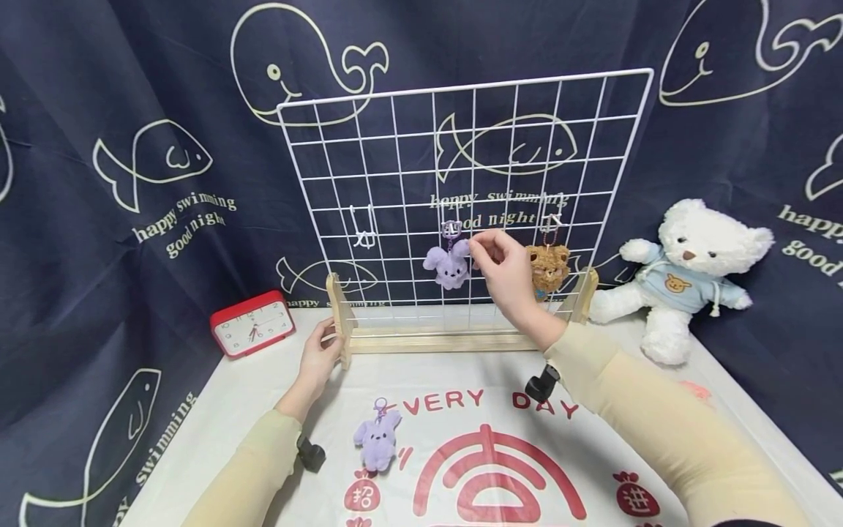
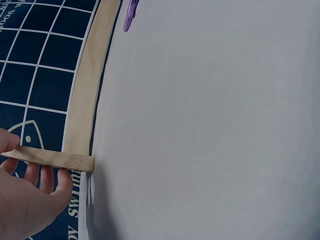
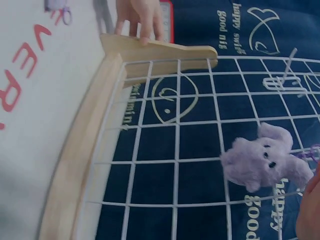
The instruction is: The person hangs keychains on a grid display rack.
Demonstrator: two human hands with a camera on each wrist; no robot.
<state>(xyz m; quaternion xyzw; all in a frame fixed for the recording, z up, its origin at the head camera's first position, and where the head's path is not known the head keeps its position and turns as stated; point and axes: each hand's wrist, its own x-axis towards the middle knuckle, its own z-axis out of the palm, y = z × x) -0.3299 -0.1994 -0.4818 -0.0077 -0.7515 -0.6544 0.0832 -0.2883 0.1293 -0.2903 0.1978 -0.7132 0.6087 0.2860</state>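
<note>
A purple plush keychain (image 1: 451, 268) hangs by its purple clasp from a hook on the white wire grid (image 1: 454, 162). My right hand (image 1: 503, 274) pinches the plush's ear between thumb and forefinger. In the right wrist view that hand's fingers (image 3: 311, 202) show only at the edge, beside the plush (image 3: 260, 159). My left hand (image 1: 320, 359) grips the grid's left wooden foot (image 1: 339, 315); the left wrist view shows the thumb on one side of the foot (image 2: 55, 159) and the fingers on the other. Another purple plush keychain (image 1: 378, 441) lies on the white tablecloth.
A brown bear keychain (image 1: 548, 269) hangs at the grid's right, partly behind my right hand. A white hook (image 1: 364, 233) sits on the left of the grid. A red clock (image 1: 253, 324) stands at the left, a white teddy bear (image 1: 685, 278) at the right. Dark patterned cloth (image 1: 165, 66) hangs behind.
</note>
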